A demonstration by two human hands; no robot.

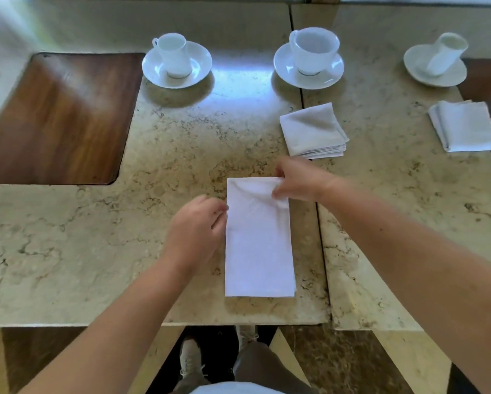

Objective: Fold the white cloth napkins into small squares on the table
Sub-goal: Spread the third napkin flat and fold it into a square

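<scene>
Item: one white cloth napkin (pixel 260 245), folded to a long rectangle, lay flat on the marble table (pixel 96 237) near its front edge, directly before the person.

Right hand (pixel 298 180): fingers curled, pinching the napkin's far right corner, which was lifted and creased.

Left hand (pixel 198 220): fingers curled against the napkin's left edge near the far end, apparently pinching it; the fingertips were partly hidden.

Finished stock: a stack of folded napkins (pixel 314 132) just beyond the right hand; a second folded pile (pixel 464 126) well apart at far right.

Also present: three white cups on saucers along the far side, left (pixel 176 62), middle (pixel 309 56), right (pixel 437 62); a dark wooden inlay (pixel 56 118) at left.

Hazards, as judged: with the far end drawn toward the near edge, uneven pull between the two hands would skew the fold and leave the layers misaligned. The bunched corner could set a crooked crease. The right forearm might brush the nearby stack.
</scene>
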